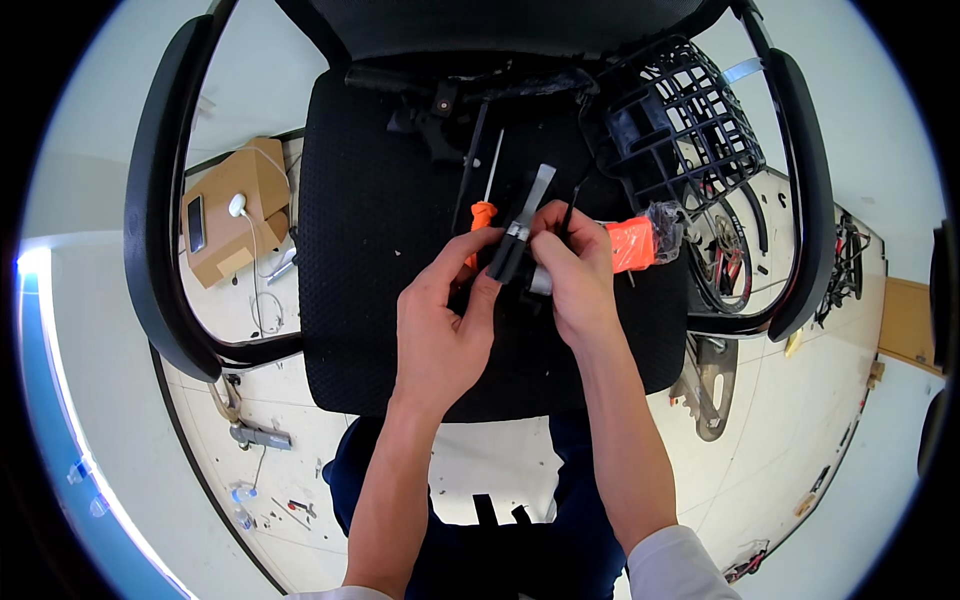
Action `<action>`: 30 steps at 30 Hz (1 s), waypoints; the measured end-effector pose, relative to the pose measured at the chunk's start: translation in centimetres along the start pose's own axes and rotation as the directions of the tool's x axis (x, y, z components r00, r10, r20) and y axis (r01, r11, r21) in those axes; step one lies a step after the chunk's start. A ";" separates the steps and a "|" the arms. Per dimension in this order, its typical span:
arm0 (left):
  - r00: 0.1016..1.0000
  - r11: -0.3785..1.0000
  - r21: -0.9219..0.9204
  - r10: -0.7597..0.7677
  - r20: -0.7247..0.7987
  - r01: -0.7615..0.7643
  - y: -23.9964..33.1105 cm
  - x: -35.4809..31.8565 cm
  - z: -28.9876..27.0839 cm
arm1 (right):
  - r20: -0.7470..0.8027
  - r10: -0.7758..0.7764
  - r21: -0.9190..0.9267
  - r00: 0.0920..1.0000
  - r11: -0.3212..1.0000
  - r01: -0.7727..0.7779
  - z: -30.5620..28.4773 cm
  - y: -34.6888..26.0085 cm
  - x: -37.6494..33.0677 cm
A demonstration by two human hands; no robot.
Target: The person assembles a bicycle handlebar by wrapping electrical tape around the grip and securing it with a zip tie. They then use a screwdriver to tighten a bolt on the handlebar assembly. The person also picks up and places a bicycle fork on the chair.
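Over the black chair seat point(360, 300), both my hands are closed around a small black part with a flat silver lever point(535, 197) pointing up and away. My left hand point(445, 315) pinches its black body between thumb and fingers. Close against it, my right hand point(575, 270) has its fingers curled at the part's right side, where a short grey cylinder point(541, 282) shows; its exact grip is partly hidden. Just beyond my left fingers lies a screwdriver point(482, 214) with an orange handle, its shaft pointing away. Beside my right hand is an orange item in clear plastic wrap point(632, 246).
Black tube-like parts point(435, 120) and a black plastic basket point(690, 120) lie at the seat's back. Armrests point(165, 200) rise on both sides. On the floor are a cardboard box point(235, 220), a bicycle wheel point(725, 255) and a metal bracket-like piece point(712, 390).
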State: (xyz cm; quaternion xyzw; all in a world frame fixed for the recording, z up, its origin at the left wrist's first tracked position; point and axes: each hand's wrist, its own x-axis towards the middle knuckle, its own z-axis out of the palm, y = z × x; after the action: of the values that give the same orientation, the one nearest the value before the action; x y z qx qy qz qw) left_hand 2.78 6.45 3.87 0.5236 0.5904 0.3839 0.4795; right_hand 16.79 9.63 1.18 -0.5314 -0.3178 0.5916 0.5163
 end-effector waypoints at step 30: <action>0.997 0.995 0.086 0.063 -0.043 -0.059 -1.0 1.4 -1.0 | 0.063 -0.168 -0.024 0.984 0.985 0.170 -3.8 -2.5 -1.6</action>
State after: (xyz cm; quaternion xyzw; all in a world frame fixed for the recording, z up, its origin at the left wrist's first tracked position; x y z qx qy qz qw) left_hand 1.55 7.70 2.92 0.5522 0.6008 0.3849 0.4312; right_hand 20.98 8.07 3.12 -0.4917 -0.3860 0.5569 0.5469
